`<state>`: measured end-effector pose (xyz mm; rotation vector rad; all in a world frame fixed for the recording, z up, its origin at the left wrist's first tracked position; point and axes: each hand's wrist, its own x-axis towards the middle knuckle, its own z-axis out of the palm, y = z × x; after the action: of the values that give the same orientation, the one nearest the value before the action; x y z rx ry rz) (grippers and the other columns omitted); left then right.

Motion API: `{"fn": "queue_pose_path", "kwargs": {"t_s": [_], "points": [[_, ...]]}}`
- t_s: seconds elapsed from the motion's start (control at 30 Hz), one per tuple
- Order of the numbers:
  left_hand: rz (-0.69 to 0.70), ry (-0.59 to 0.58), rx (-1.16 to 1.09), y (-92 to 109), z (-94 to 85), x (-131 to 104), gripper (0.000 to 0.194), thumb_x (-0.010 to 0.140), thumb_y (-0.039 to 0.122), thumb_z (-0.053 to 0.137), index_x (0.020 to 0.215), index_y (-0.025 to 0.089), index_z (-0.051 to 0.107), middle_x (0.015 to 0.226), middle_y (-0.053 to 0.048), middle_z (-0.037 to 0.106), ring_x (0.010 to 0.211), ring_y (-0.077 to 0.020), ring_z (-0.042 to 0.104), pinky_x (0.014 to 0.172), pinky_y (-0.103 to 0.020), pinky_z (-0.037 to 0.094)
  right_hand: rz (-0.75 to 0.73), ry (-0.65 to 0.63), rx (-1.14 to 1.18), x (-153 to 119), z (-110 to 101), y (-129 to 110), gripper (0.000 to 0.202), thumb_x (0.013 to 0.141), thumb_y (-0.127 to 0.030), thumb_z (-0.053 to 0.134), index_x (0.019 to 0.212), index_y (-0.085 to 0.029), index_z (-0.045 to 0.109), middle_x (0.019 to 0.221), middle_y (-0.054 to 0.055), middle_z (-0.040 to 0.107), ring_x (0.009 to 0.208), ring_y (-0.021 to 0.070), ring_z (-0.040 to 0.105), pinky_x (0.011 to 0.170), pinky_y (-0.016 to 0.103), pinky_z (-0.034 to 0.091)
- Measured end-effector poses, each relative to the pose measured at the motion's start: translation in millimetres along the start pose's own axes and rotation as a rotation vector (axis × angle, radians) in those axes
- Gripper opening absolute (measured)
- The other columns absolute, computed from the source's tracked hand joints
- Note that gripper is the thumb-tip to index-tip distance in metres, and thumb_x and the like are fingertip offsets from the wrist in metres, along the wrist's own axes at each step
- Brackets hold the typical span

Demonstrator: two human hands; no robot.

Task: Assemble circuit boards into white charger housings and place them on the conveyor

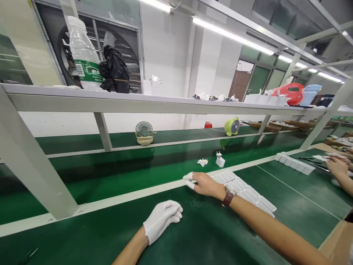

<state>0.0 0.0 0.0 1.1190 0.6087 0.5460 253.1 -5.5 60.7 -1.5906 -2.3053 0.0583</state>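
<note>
White box-shaped plastic adapter [220, 162] sits on the glossy green belt [171, 171] past the counter's [202, 224] far edge, prongs up, long axis near upright, beyond and right of both hands. Right hand [205, 183], thumb and finger slightly apart, is at that edge beside rowed white rectangular plastic casings [245, 187]; green surface separates these from the white-gloved left hand [163, 219], fingers curled together, contents indeterminable.

Curled fingers hide the left hand's [162, 220] palm, near six o'clock; at three, the edge crops a co-worker's arm [345, 178].
</note>
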Motion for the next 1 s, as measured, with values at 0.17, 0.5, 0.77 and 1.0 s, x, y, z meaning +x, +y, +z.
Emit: {"fn": "queue_pose_path", "kwargs": {"t_s": [0.17, 0.5, 0.77, 1.0], "points": [[-0.001, 0.007, -0.006, -0.2, 1.4, -3.0, 0.038, 0.081, 0.047, 0.074, 0.088, 0.010, 0.073, 0.088, -0.011, 0.066, 0.078, -0.0139, 0.062, 0.075, -0.024, 0.050, 0.221, -0.069, -0.154, 34.0, 4.2, 73.4, 0.045, 0.097, -0.032, 0.058, 0.137, -0.013, 0.053, 0.126, 0.016, 0.063, 0.106, 0.0262, 0.066, 0.092, 0.042, 0.053], [-0.008, 0.018, -0.088, 0.3, 3.8, -5.7, 0.036, 0.079, 0.043, 0.077, 0.084, 0.008, 0.072, 0.085, -0.011, 0.066, 0.076, -0.0139, 0.063, 0.073, -0.025, 0.051, 0.410, -0.225, -0.282, 86.8, 42.9, 114.6, 0.035, 0.097, -0.035, 0.062, 0.127, -0.017, 0.058, 0.125, 0.009, 0.061, 0.105, 0.0234, 0.064, 0.090, 0.045, 0.056], [-0.005, 0.004, -0.135, -4.6, -0.1, -7.6, 0.034, 0.076, 0.041, 0.080, 0.085, 0.008, 0.072, 0.089, -0.012, 0.068, 0.078, -0.0154, 0.065, 0.077, -0.029, 0.052, 0.369, -0.199, -0.147, 104.6, 43.2, 105.3, 0.028, 0.096, -0.034, 0.063, 0.117, -0.015, 0.062, 0.118, 0.008, 0.065, 0.103, 0.0223, 0.065, 0.089, 0.044, 0.056], [0.014, 0.043, -0.246, -12.8, -2.3, 1.6, 0.043, 0.075, 0.043, 0.081, 0.099, 0.011, 0.065, 0.096, -0.011, 0.065, 0.075, -0.0142, 0.065, 0.071, -0.028, 0.051, 0.140, -0.099, 0.131, 77.3, 11.9, 56.3, 0.026, 0.101, -0.021, 0.048, 0.121, -0.012, 0.060, 0.103, 0.010, 0.073, 0.089, 0.0182, 0.069, 0.083, 0.032, 0.056]]}}
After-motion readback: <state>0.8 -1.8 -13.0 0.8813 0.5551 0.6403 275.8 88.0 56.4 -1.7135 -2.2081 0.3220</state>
